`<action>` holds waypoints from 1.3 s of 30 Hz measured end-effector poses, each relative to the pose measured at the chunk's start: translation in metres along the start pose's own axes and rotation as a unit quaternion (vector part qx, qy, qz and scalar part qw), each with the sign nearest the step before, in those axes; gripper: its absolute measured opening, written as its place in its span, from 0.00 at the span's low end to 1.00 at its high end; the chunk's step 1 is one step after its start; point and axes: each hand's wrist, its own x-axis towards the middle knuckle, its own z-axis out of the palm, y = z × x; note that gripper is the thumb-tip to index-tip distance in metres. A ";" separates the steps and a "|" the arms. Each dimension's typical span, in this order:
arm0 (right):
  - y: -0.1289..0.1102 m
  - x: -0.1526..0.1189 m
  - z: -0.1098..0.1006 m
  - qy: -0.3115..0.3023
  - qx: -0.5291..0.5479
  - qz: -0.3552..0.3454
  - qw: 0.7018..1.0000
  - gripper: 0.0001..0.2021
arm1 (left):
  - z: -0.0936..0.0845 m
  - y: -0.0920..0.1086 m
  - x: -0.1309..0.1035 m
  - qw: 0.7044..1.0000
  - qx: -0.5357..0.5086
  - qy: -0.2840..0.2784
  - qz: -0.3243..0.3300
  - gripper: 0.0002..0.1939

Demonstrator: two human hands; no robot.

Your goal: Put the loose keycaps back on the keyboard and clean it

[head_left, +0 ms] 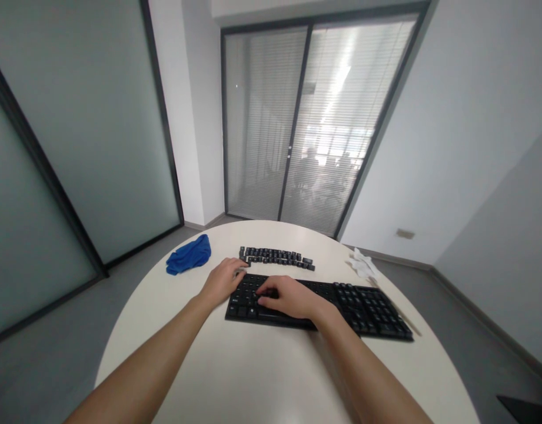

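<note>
Two frosted glass panels (94, 129), framed in black, are seen on the left, and beyond the far edge of the table a glazed partition (257, 129) is covered by blinds. Below them a round, pale table (253, 365) is placed. On it a black keyboard (354, 309) is laid flat, its left part reached by both hands and its right part left uncovered, with raised keys visible there. The right hand (292, 297) is held over the left part, thumb and forefinger curved toward each other with a gap between; whether a key is pinched cannot be told. The left hand (222, 282) is rested at the far left corner, fingertips extended beside the nearest loose keycaps; whether anything is gripped cannot be told. A blue cloth (189, 255) is crumpled on the left, and a white cloth (363, 265) is bunched on the right. A thin, pale stick (398, 308) is set along the keyboard's right end. Small black loose keycaps (275, 253) are lined up in rows behind the keyboard.
</note>
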 end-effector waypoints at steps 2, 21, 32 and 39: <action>-0.004 -0.010 -0.004 -0.025 -0.015 -0.018 0.999 0.20 | 0.001 0.002 0.000 1.000 0.005 -0.006 0.002 0.11; 0.006 -0.047 0.026 0.062 -0.094 -0.075 0.991 0.26 | 0.001 0.012 0.032 0.985 0.170 -0.038 -0.007 0.10; 0.005 -0.050 0.024 0.057 -0.084 -0.067 0.993 0.27 | 0.008 0.014 0.053 0.978 0.183 -0.098 -0.005 0.10; 0.004 -0.050 0.023 0.062 -0.076 -0.068 0.993 0.26 | -0.005 0.031 0.040 0.990 0.129 -0.052 0.001 0.14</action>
